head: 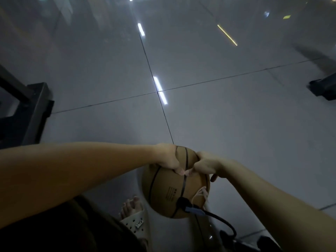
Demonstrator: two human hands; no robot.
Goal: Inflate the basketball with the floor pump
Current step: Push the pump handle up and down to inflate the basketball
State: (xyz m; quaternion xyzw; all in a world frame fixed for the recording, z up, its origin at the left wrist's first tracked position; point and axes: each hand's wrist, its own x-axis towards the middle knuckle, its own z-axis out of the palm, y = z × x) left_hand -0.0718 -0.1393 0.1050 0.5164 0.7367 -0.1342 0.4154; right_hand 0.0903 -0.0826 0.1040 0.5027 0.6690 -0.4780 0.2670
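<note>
Well, the basketball (174, 190) sits low in front of the person, just beside a foot in a pale sandal (132, 222), over the tiled floor (218, 115); whether it rests on the floor or is held just off it I cannot tell. Both hands have it from above. The left hand (168, 159) curls over the far top of the ball with its thumb pressed down near the black seam, and the right hand (205, 164) mirrors it from the other side, thumb down, fingers bent round the ball's edge, so each grip is closed on the ball and the two thumbs nearly meet. The black hose (220, 220) runs up from the bottom right, and its connector (192, 210) is plugged into the ball's near side, beside a bit of pale cord (200, 193). The dark shapes at the lower right edge may be the pump, but they are too dim to be sure. I judge the hookup done and the ball round, with some air in it. The thumbs look like a firmness test. What is left depends on that: more strokes if it gives, otherwise pulling the connector out.
</note>
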